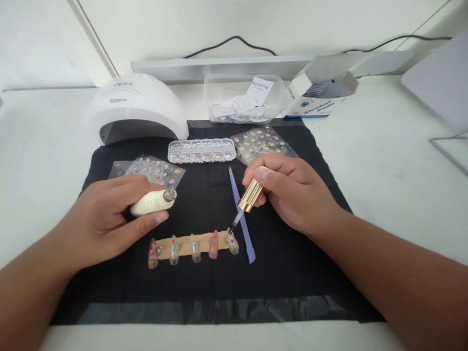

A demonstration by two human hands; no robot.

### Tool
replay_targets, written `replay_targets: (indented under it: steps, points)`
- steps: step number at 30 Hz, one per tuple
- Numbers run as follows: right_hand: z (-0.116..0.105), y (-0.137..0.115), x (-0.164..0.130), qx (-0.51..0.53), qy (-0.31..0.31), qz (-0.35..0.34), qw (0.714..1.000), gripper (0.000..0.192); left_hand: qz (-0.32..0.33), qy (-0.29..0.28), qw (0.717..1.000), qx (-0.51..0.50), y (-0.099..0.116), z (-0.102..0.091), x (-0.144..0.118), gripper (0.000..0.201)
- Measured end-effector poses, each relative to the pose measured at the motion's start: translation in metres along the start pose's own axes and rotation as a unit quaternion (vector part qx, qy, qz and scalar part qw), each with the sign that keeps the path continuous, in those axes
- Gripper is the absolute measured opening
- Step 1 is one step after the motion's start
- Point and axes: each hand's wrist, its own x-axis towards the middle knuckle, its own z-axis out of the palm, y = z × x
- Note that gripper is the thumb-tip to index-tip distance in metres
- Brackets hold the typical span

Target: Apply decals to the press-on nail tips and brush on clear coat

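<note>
My left hand (109, 214) grips a cream nail-polish bottle (151, 202), tilted sideways with its open neck pointing right. In my right hand (292, 192) is the gold-capped polish brush (245, 204); its dark tip touches the rightmost false nail (232, 242). Several decorated false nails sit in a row on a tan strip (186, 243) on the black mat (204, 287), just below both hands. A lilac pick tool (243, 229) lies on the mat beside the brush.
A white nail lamp (137, 105) stands at the back left. A clear rhinestone box (202, 150) and sticker sheets (155, 170) (261, 141) lie behind the hands. Farther back are a clear tub of alcohol pads (243, 100) and an open pad carton (321, 95).
</note>
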Motion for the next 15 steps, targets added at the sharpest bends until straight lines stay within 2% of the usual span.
replay_targets:
  steps: [6, 10, 15]
  points:
    - [0.0, -0.0013, 0.0014, -0.024, -0.002, 0.001, 1.0, 0.024, 0.012, 0.0, 1.0, 0.002, -0.0009, -0.0001, 0.0006, 0.011]
    - [-0.0013, -0.0008, 0.0013, 0.011, 0.01, -0.004, 1.0, 0.023, 0.01, -0.002, 1.0, 0.002, -0.0034, 0.0002, -0.0005, 0.011]
    - [0.0003, -0.0002, 0.0006, 0.038, -0.01, 0.01, 0.999, 0.02, 0.016, -0.002, 1.0, 0.005, -0.0024, -0.0002, -0.0004, 0.01]
